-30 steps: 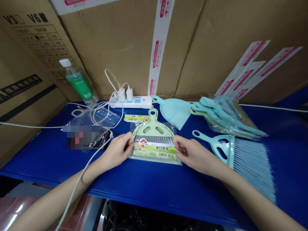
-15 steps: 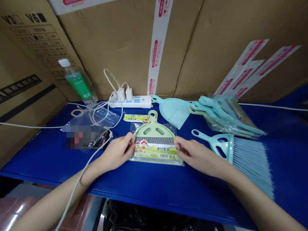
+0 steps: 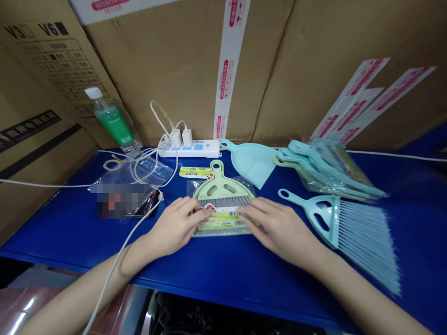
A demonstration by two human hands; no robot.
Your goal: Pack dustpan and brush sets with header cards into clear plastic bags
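A light green dustpan and brush set (image 3: 221, 182) in a clear plastic bag lies flat before me, handle pointing away. Its grey bristles and a printed green-and-white label show through the film. My left hand (image 3: 174, 223) grips the set's left edge, thumb and fingers reaching onto the label. On the opposite edge my right hand (image 3: 277, 228) does the same, fingertips over the label and covering part of it. Beyond the left hand lies a loose label card (image 3: 194, 172). A pale blue dustpan (image 3: 253, 160) rests behind the set, and a pale blue brush (image 3: 363, 232) lies to the right.
Several bagged dustpan sets (image 3: 314, 163) are piled at the back right. A white power strip (image 3: 206, 148) with chargers and tangled cables stands against the cardboard (image 3: 174, 70). A bottle (image 3: 115, 122) leans at the left. One cable (image 3: 120, 253) crosses over my left forearm.
Both hands have shifted inward from the bag's side edges, and their fingers now reach over the label. The set's handle end has moved slightly left.
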